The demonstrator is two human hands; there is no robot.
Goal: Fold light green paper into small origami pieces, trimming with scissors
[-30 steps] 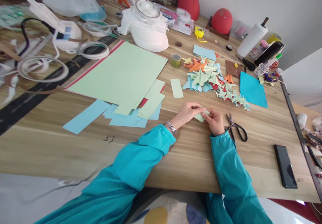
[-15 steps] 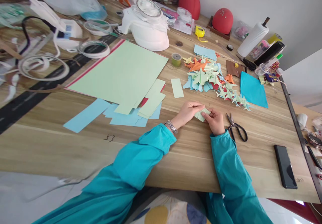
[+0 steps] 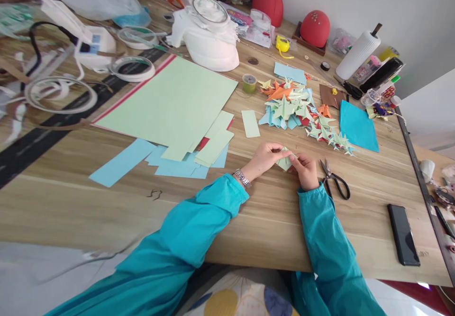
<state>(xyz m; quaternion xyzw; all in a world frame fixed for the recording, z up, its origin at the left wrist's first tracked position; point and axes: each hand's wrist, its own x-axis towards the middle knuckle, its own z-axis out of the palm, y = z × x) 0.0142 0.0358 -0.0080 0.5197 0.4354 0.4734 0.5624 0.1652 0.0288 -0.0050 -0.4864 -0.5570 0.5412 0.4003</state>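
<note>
A small piece of folded pale green paper point(image 3: 284, 163) is held just above the table between my two hands. My left hand point(image 3: 266, 158) pinches its left and upper side, the thumb lying across it. My right hand point(image 3: 304, 168) grips the right edge between thumb and fingers; some fingertips are hidden behind the paper. Black-handled scissors point(image 3: 335, 178) lie slightly open to the right of my right hand. Beyond my hands is a pile of folded paper stars point(image 3: 289, 107) in green, blue, orange and red. A flat green paper rectangle point(image 3: 250, 123) lies to its left.
A large green sheet point(image 3: 170, 98) and blue strips point(image 3: 121, 162) lie to the left. A phone point(image 3: 403, 234) rests near the right front edge. At the back stand a white wrapped form point(image 3: 209, 46), a yellow tape measure point(image 3: 282, 44) and a red pincushion point(image 3: 314, 29).
The green paper has turned between my fingers and now shows a more pointed, diamond-like shape. My right thumb has moved inward and up, closer to my left fingertips.
</note>
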